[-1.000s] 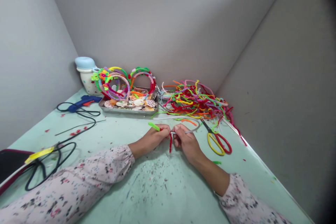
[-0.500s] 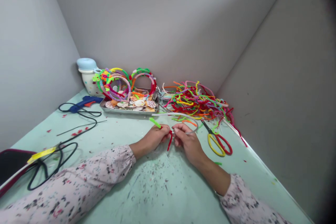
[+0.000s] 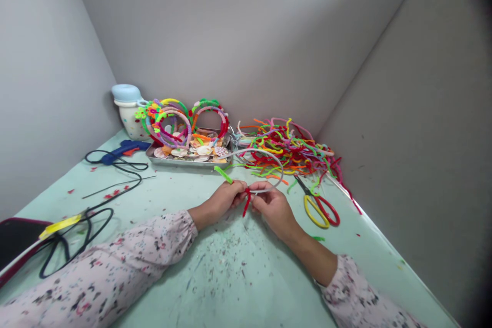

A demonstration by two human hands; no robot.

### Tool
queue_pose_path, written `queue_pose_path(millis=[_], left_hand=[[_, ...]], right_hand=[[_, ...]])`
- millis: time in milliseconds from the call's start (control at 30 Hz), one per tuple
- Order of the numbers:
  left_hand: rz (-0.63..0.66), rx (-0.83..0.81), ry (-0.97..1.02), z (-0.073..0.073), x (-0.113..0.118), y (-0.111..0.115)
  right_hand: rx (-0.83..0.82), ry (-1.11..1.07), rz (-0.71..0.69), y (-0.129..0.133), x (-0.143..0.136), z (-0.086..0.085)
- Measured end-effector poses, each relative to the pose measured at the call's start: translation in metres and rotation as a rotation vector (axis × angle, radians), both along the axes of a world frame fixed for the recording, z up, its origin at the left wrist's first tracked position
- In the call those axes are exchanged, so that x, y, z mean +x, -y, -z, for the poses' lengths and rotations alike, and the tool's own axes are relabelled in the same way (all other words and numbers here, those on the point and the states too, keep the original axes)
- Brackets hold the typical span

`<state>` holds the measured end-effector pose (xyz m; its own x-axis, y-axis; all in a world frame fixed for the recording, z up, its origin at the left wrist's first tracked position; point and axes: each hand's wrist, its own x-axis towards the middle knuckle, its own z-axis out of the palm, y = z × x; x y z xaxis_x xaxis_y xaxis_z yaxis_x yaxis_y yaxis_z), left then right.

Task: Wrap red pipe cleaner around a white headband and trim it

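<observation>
Both hands meet above the middle of the table. A thin whitish headband (image 3: 280, 160) curves up and back from between them. Close to its near end, a red pipe cleaner (image 3: 246, 204) is wrapped on, its tail hanging between the hands. My left hand (image 3: 226, 197) pinches the wrapped end, and a bright green pipe cleaner (image 3: 223, 174) sticks out above its thumb. My right hand (image 3: 273, 211) is closed, with its fingertips on the band just right of the red wrap. The fingers partly hide the joined end.
A metal tray (image 3: 184, 163) holds seashells and several fuzzy headbands (image 3: 175, 128). Right of it lies a heap of pipe cleaners (image 3: 284, 146), with scissors (image 3: 321, 210) in front. A blue glue gun (image 3: 125, 149), black cable (image 3: 92, 236) and lidded white cup (image 3: 130, 113) are at left.
The headband has swung up and a little to the left, its far end now over the tray's edge. My right hand has shifted left, closer to my left hand and the red pipe cleaner.
</observation>
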<state>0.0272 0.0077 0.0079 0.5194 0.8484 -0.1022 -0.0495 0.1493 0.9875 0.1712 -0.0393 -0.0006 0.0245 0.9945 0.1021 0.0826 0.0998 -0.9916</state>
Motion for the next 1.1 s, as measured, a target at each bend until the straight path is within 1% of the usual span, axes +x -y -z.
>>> queue_pose_path(millis=[133, 300, 733, 1100], left_hand=[[0.024, 0.002, 0.023, 0.0007, -0.0005, -0.0001], [0.044, 0.004, 0.043, 0.0054, -0.0015, -0.0021], [0.042, -0.023, 0.057, 0.0057, -0.0011, -0.0032], [0.037, 0.02, 0.046, 0.0048, -0.001, -0.0019]], right_hand=[[0.002, 0.032, 0.011, -0.0008, 0.0015, 0.0039], [0.011, 0.038, 0.02, -0.002, 0.0022, 0.0064], [0.037, 0.051, 0.039, 0.0006, 0.001, 0.0015], [0.029, 0.042, 0.049, 0.0, 0.0015, 0.001]])
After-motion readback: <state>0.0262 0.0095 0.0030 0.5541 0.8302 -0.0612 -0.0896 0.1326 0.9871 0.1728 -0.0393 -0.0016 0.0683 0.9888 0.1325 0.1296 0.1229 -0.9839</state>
